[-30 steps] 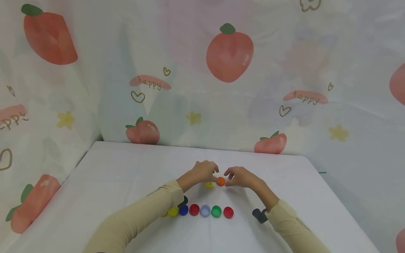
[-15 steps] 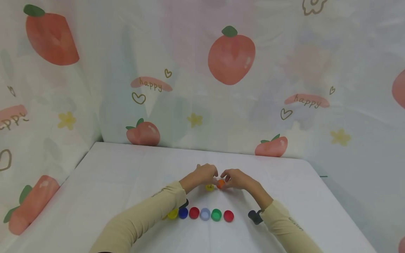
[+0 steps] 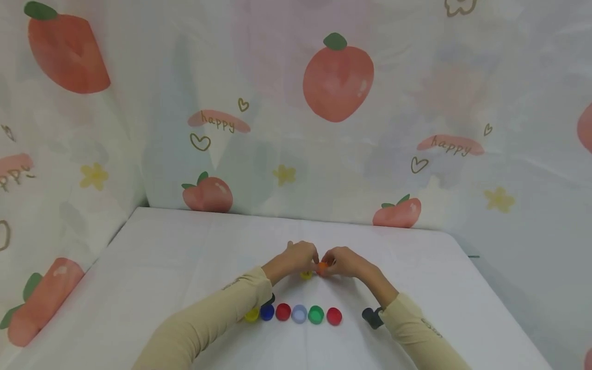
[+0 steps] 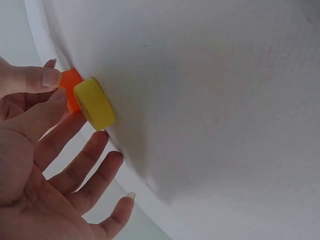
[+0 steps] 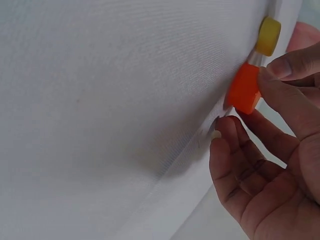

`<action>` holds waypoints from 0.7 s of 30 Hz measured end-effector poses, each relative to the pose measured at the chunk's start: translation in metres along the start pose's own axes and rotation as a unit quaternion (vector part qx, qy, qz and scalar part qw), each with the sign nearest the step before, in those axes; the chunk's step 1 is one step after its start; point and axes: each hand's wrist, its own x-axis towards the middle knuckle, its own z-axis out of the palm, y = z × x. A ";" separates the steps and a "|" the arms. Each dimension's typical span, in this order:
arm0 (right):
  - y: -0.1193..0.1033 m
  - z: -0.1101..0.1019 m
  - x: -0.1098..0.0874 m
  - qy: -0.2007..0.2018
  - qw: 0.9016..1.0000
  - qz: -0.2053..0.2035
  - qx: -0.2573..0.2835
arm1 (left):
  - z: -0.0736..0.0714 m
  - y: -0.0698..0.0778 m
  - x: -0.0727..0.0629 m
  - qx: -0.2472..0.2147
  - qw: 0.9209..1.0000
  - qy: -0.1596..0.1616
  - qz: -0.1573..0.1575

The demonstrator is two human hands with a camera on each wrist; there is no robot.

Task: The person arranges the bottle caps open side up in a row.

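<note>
An orange bottle cap (image 3: 322, 267) stands on its edge over the white table, between my two hands. My left hand (image 3: 298, 257) pinches it from the left, the thumb against it and the other fingers spread. From the right, my right hand (image 3: 348, 261) pinches the same cap between thumb and index finger; its other fingers bend loosely below. The two thumbs meet near the cap in both wrist views. Beside the orange cap, a yellow cap (image 4: 95, 104) sits close to the left fingers. My hands hide part of the orange cap.
Nearer to me, a row of caps lies on the white table (image 3: 185, 257): yellow (image 3: 252, 315), blue (image 3: 266, 312), red (image 3: 283, 312), pale blue (image 3: 299, 314), green (image 3: 316, 314) and another red cap (image 3: 334, 316). A patterned cloth backdrop (image 3: 287, 139) rises behind the table.
My right hand has moved left and taken hold of the orange cap, which earlier sat at the left fingertips. My left hand has shifted only slightly.
</note>
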 end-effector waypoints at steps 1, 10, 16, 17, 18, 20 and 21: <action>0.000 0.000 0.001 0.001 1.000 0.000 0.001 | -0.001 0.000 0.000 0.000 1.000 0.002 0.001; 0.000 -0.001 -0.001 0.027 1.000 0.003 0.002 | -0.005 -0.003 0.000 -0.021 1.000 0.006 0.008; 0.002 0.001 -0.003 0.049 0.999 -0.002 0.008 | -0.004 -0.001 -0.001 -0.026 1.000 0.008 0.010; 0.003 0.001 -0.004 0.055 0.998 -0.004 0.009 | -0.003 -0.001 -0.001 -0.028 1.000 0.009 0.010; 0.003 0.001 -0.005 0.060 0.998 -0.006 0.011 | -0.002 -0.001 0.000 -0.031 0.999 0.011 0.012; 0.004 0.002 -0.007 0.067 0.998 -0.015 0.012 | 0.001 -0.001 -0.001 -0.035 0.999 0.014 0.017; 0.005 0.003 -0.009 0.068 0.997 -0.019 0.015 | 0.003 -0.001 -0.002 -0.036 0.999 0.015 0.021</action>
